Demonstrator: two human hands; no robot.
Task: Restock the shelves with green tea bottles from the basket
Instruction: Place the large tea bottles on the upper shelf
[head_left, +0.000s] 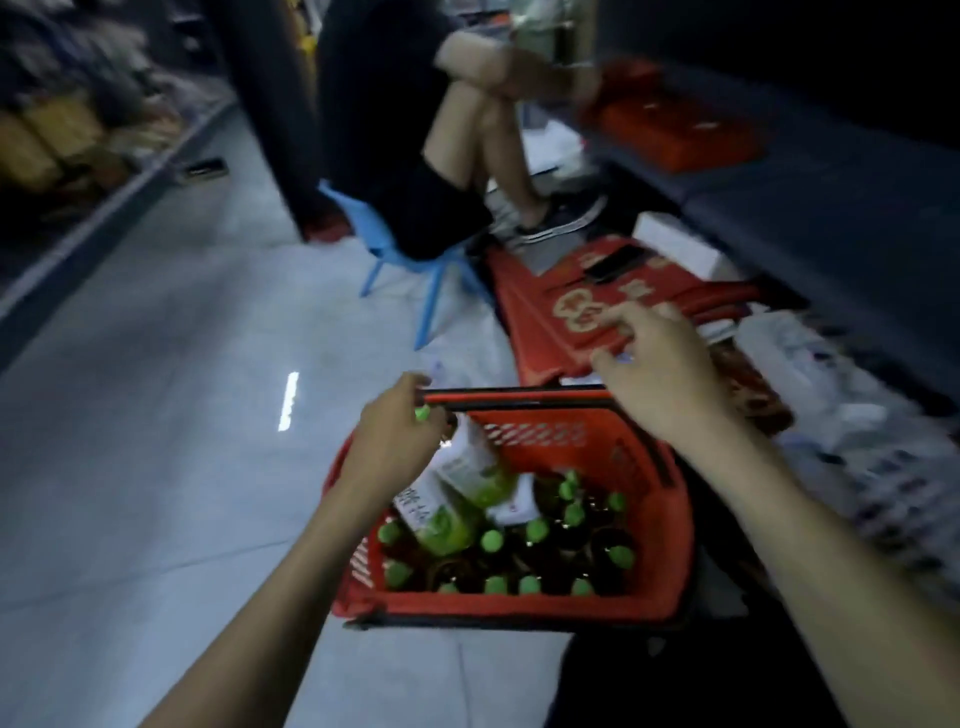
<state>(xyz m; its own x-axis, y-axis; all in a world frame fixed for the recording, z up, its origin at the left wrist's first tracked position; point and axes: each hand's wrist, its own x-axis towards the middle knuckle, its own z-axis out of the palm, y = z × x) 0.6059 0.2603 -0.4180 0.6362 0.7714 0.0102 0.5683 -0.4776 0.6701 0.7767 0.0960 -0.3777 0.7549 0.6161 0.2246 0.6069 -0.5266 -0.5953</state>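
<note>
A red plastic basket (649, 519) stands on the floor in front of me, packed with several green-capped tea bottles (535, 530) standing upright. My left hand (395, 436) grips two green tea bottles (457, 493) by their necks, and they hang tilted just above the basket's left side. Above the basket's far right corner my right hand (660, 364) hovers with relaxed, spread fingers, holding nothing. The basket's black-and-red handle (519, 400) runs between the two hands.
A person sits on a blue plastic stool (415, 260) just ahead. Red gift boxes (571, 312) and white packages (805, 364) lie on the floor to the right under a dark shelf (831, 208). A stocked shelf (78, 145) lines the left. Tiled floor (156, 415) stretches left.
</note>
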